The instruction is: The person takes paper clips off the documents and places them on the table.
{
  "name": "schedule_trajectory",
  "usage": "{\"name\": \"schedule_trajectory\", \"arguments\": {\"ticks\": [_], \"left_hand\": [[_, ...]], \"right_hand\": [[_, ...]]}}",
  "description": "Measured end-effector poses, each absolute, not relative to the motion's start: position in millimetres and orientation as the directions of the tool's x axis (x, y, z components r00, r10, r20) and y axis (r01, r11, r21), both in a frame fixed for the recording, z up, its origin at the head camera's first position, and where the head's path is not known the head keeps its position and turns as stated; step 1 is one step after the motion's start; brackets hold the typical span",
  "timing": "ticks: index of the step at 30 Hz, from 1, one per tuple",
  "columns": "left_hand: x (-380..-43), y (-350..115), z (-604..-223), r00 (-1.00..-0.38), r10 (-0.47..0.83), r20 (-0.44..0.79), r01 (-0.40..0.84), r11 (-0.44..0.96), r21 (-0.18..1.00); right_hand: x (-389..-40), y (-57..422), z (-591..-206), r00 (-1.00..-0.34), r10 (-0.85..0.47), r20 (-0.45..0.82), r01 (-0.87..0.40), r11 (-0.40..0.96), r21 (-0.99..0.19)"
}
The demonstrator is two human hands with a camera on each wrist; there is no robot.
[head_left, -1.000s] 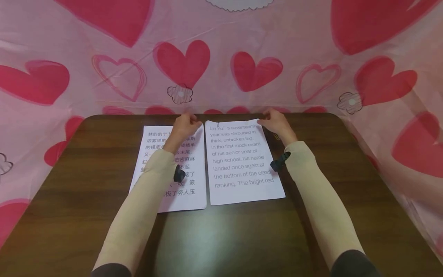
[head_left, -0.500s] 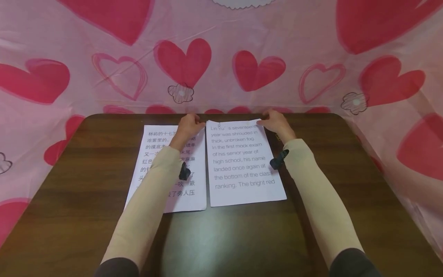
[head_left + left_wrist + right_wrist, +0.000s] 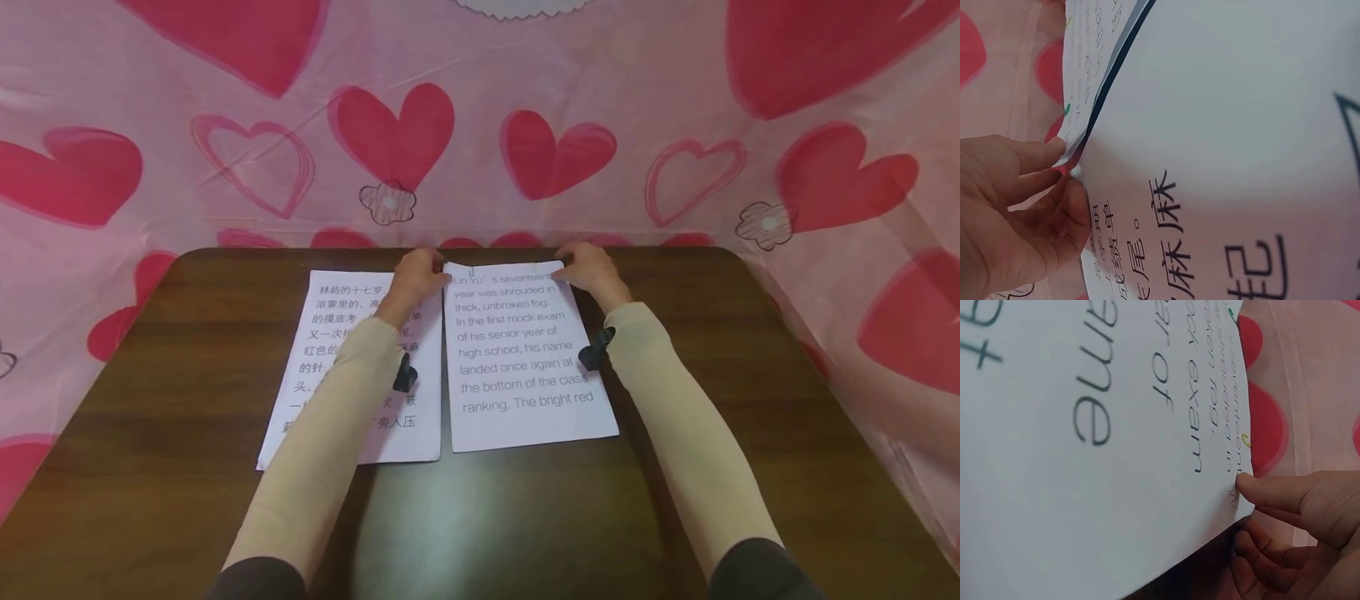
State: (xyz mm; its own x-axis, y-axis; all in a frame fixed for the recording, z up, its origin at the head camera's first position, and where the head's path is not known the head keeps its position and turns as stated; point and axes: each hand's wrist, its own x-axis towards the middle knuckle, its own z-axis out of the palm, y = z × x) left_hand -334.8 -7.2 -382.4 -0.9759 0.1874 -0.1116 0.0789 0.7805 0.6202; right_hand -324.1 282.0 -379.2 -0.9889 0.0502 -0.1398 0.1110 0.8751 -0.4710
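**English page pinched at both top corners**

The English page (image 3: 525, 354) lies on the dark wooden tabletop (image 3: 150, 375), its lines of print facing the person. The left hand (image 3: 415, 279) pinches its upper left corner between thumb and fingers; the right hand (image 3: 594, 271) pinches the upper right corner, thumb on top and the other fingers curled behind the edge. Two paper clips sit on the page's top edge: a green clip (image 3: 1233, 314) nearer the left corner and a yellow clip (image 3: 1245, 440) nearer the right.

Just beside it, on the left, lies a Chinese page (image 3: 318, 333), partly hidden by the left hand and its cream sleeve (image 3: 315, 442). A small dark device (image 3: 597, 350) shows at the right wrist. Behind the tabletop hangs a pink cloth (image 3: 480, 67) printed with red hearts.
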Motion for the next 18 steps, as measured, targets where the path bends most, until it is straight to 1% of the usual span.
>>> {"name": "schedule_trajectory", "arguments": {"ticks": [6,11,18], "left_hand": [[-336.7,-1.0,-382.0,-0.97,0.222,-0.096,0.124,0.796,0.593],[-337.1,3.6,-383.1,-0.972,0.217,-0.088,0.129,0.809,0.573],[-333.3,8.4,-386.2,-0.981,0.185,-0.057,0.111,0.776,0.621]], "right_hand": [[-323.1,279.2,-378.7,-0.988,0.079,-0.131,0.132,0.875,-0.466],[-321.0,275.1,-379.4,-0.987,0.096,-0.13,0.147,0.868,-0.474],[-319.6,272.3,-384.5,-0.987,0.109,-0.12,0.154,0.861,-0.485]]}}
